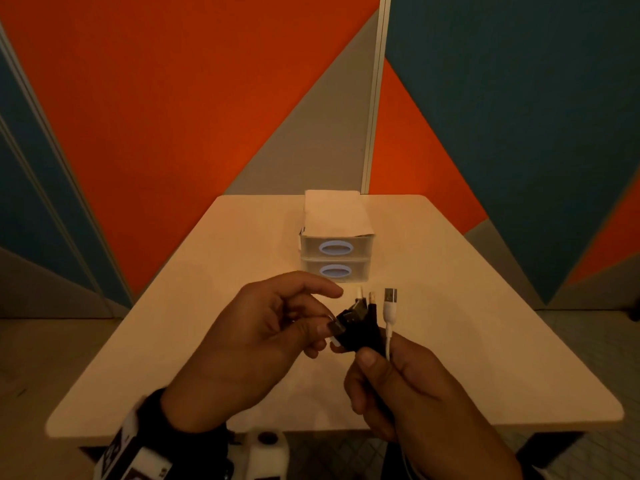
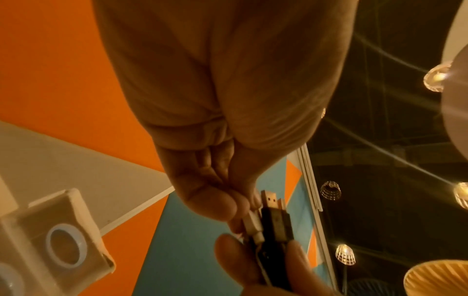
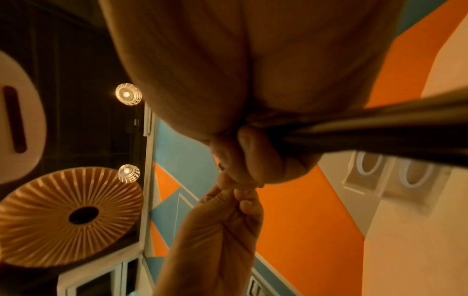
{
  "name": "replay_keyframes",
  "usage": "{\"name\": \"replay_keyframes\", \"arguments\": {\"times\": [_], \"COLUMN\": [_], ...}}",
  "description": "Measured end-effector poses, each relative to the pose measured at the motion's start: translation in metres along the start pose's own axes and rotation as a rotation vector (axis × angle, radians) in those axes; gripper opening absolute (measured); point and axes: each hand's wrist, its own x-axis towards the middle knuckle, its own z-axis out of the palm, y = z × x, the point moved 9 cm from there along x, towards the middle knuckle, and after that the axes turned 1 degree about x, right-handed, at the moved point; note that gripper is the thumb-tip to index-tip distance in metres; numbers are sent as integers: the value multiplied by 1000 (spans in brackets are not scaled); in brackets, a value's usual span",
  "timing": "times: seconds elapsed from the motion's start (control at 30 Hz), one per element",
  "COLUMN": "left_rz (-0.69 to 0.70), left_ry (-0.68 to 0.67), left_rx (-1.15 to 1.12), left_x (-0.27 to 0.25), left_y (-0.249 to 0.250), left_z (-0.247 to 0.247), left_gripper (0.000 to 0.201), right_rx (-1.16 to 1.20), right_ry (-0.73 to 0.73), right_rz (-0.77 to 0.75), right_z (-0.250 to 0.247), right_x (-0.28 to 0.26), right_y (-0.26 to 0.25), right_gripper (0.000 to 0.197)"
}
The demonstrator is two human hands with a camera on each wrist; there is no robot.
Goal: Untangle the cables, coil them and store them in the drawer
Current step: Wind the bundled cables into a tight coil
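Note:
Above the table's middle both hands hold a bundle of cables [image 1: 367, 336] with the plug ends pointing up. My right hand [image 1: 381, 362] grips the bundle from below, fingers curled round black cables and a white USB cable [image 1: 389, 306]. Thumb and fingers of my left hand [image 1: 329, 327] pinch a black USB plug [image 1: 346, 318] at the bundle's left side, with the index finger stretched out above it. The left wrist view shows the black plugs [image 2: 276, 218] and a white plug [image 2: 253, 222] at my fingertips [image 2: 228, 206]. The cables' lengths hang hidden below my hands.
A small translucent drawer unit [image 1: 334, 237] stands at the back middle of the beige table [image 1: 485, 341], both drawers shut, each with a blue oval handle. Orange, blue and grey wall panels rise behind. The table's near edge runs just under my wrists.

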Motion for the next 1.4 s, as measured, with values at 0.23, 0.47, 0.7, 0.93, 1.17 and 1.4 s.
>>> {"name": "replay_keyframes", "arguments": {"times": [0.23, 0.47, 0.7, 0.93, 1.17, 1.4], "left_rz": [-65, -24, -14, 21, 266, 463], "left_ry": [-24, -159, -202, -77, -28, 91], "left_rx": [99, 176, 14, 6, 288, 379], "left_x": [1, 5, 7, 3, -1, 10], "left_y": [0, 6, -7, -3, 20, 29], "left_z": [4, 17, 24, 21, 38, 47], "left_gripper": [44, 47, 20, 27, 60, 24], "right_rx": [137, -165, -317, -180, -256, -252], "right_ry": [128, 84, 74, 76, 154, 116], "right_rz": [-67, -123, -128, 10, 18, 70], "right_z": [-4, -8, -10, -8, -8, -3], "right_x": [3, 5, 8, 8, 5, 2], "right_y": [1, -1, 4, 9, 7, 2], "right_gripper": [23, 26, 37, 28, 16, 12]}}
